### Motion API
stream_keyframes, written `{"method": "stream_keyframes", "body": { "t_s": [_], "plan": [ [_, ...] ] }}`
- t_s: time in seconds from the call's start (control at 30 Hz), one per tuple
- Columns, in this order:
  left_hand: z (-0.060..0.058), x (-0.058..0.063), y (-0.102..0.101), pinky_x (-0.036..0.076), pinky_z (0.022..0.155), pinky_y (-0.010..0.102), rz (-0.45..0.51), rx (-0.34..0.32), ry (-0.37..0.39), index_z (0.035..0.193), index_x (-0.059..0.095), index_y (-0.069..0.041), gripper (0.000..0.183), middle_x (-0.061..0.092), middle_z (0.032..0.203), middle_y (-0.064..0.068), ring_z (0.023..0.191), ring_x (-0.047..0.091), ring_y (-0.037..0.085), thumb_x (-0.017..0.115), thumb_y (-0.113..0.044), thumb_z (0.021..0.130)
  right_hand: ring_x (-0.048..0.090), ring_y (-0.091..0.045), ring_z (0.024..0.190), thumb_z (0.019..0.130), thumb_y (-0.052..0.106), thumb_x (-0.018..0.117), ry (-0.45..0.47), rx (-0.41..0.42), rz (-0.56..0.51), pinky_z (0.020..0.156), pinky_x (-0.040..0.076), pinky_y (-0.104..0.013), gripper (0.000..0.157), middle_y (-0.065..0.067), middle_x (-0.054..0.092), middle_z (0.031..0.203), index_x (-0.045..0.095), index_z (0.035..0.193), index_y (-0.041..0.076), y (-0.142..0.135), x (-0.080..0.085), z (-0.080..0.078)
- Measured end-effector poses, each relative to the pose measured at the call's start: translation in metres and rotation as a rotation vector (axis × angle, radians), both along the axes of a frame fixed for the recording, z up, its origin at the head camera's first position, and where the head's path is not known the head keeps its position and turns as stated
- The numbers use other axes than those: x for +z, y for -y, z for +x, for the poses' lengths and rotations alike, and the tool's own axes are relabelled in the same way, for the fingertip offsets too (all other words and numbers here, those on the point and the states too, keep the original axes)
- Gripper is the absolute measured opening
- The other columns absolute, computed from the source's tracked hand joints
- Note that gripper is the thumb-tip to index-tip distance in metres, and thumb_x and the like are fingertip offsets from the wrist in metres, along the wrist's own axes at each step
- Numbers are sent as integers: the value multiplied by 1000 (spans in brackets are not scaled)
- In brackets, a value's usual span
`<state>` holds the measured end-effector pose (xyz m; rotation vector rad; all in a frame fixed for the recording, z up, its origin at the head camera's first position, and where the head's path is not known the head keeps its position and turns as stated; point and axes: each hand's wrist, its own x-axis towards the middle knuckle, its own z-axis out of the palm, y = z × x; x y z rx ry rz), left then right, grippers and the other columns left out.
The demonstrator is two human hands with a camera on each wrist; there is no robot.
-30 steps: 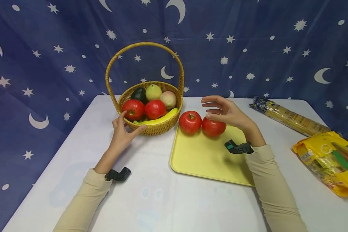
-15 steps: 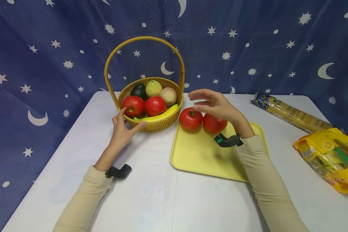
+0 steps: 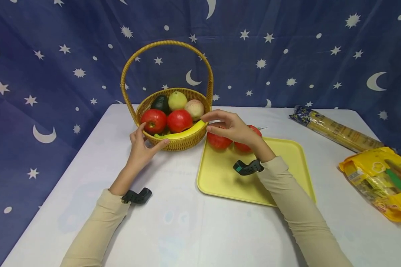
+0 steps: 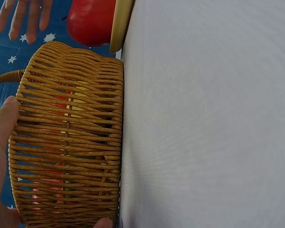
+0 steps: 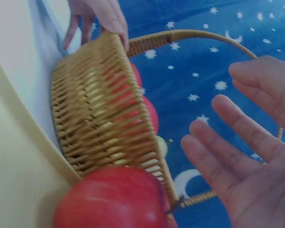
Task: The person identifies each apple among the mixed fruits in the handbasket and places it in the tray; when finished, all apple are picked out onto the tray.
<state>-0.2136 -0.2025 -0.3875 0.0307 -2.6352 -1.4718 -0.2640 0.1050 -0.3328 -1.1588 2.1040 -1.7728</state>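
**Loaded basket [image 3: 183, 144] steadied at the rim**

Clock positions are read from the head view. The basket stands toward eleven o'clock of the table [image 3: 173, 174]. At its own eight o'clock it is gripped by the left hand [image 3: 141, 150], the thumb being set at the rim and the fingers spread round the side. Nothing is held by the right hand [image 3: 234, 128]; its loosely curved, spread fingers are poised at the basket's three o'clock, near the tip of the banana [image 3: 183, 134]. Contact there cannot be told. Two red apples on the tray [image 3: 220, 178], between ten and twelve o'clock, are partly hidden by the right hand and wrist.

For a good hold, pressure is best shared between left thumb and fingers, so that the wicker is neither tipped nor slid. The right fingers are best rounded and held clear of the handle [image 3: 168, 42], and the closely packed fruit is best approached from above.
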Motion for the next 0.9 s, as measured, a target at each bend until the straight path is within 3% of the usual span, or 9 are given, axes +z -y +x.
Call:
{"method": "stream_keyframes", "body": {
  "t_s": [0.13, 0.33, 0.4, 0.67, 0.9],
  "plan": [
    [0, 1, 0, 32, 111, 52, 0, 0, 0, 154, 12, -7, 97, 10, 148, 26, 135, 34, 42, 74, -38, 86, 52, -36, 120, 91, -6, 62, -17, 28, 7, 99, 49, -35, 34, -20, 58, 124, 57, 125, -9, 11, -3, 0],
    [0, 0, 1, 32, 111, 53, -4, -2, 3, 155, 10, -8, 97, 9, 148, 25, 135, 33, 42, 73, -38, 87, 46, -28, 123, 90, -6, 64, -105, 15, 4, 103, 42, -54, 32, -21, 52, 130, 59, 122, -10, 27, -10, -4],
    [0, 0, 0, 33, 111, 53, -4, -4, 4, 155, 10, -8, 97, 9, 148, 25, 135, 33, 42, 73, -39, 87, 45, -31, 124, 90, -6, 64, -118, 12, 0, 102, 41, -57, 33, -22, 51, 131, 58, 122, -11, 32, -12, -6],
    [0, -1, -3, 33, 111, 54, -6, -11, 15, 155, 10, -8, 97, 10, 147, 25, 135, 33, 42, 72, -40, 87, 48, -41, 123, 91, -5, 62, -78, 20, 9, 102, 44, -50, 36, -21, 54, 130, 55, 126, -11, 46, -21, -11],
    [2, 1, 0, 32, 111, 54, -17, -2, 28, 155, 9, -10, 99, 9, 149, 24, 136, 33, 41, 71, -43, 87, 45, -29, 130, 92, -2, 61, -135, -32, -17, 110, 37, -47, 32, -21, 56, 129, 59, 124, -9, 63, -27, -16]
  ]
}}
